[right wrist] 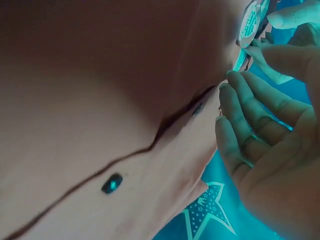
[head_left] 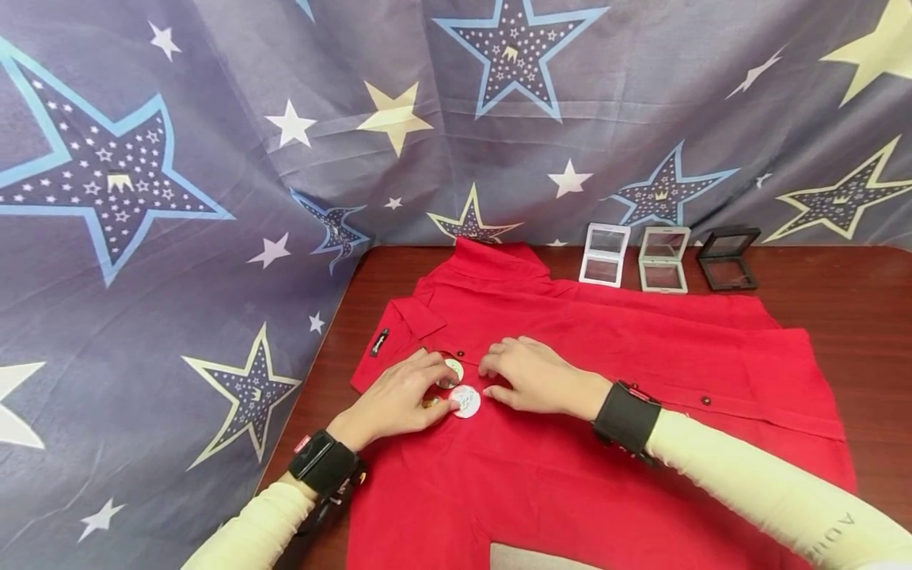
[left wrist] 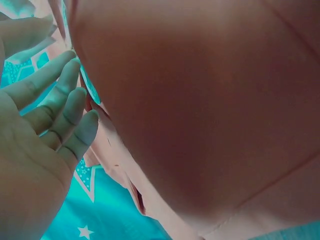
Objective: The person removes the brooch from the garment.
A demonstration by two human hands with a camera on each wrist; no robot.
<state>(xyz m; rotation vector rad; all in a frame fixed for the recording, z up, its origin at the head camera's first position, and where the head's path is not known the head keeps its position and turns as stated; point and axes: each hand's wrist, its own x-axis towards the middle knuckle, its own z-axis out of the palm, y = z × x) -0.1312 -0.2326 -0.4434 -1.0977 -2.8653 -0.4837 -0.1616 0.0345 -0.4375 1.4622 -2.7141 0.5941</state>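
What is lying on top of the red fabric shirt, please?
A round white disc, a round pale disc beyond it and a small golden item; the left hand hides parts of the last two.

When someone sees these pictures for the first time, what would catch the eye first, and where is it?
Probably the bright red fabric shirt, spread across the reddish-brown wooden table in front of a grey-blue cloth backdrop printed with stars. Next, the eye may fall on the flat round white disc on the shirt, between the person's left hand and right hand. Beyond the shirt stand three open square frames, two pale and one black.
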